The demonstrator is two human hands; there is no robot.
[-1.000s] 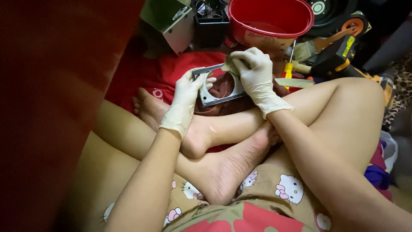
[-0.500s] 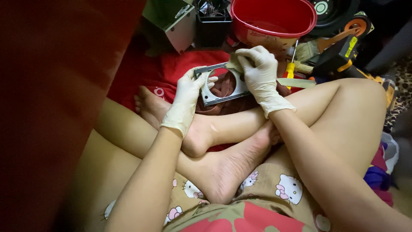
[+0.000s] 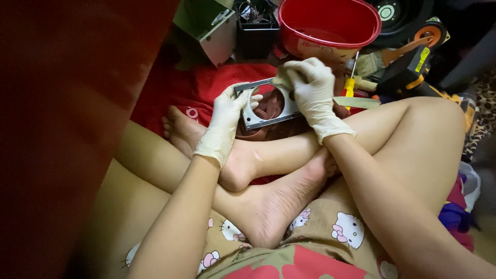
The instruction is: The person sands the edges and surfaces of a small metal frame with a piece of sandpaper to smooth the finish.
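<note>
The left hand (image 3: 226, 120) in a white glove grips the left edge of a flat grey metal plate with a round hole (image 3: 266, 103), held over the red cloth (image 3: 206, 82). The gloved right hand (image 3: 312, 93) pinches a small pale rag (image 3: 283, 78) against the plate's far right corner. A red plastic bucket (image 3: 330, 23) stands beyond.

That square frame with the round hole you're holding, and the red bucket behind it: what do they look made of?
Frame: probably metal, a dull grey, flat plate with thin, crisp edges and a matte sheen. Red bucket: likely plastic, glossy and evenly coloured, with a rolled rim. Both hands, left and right, wear thin whitish gloves, seemingly latex.
</note>
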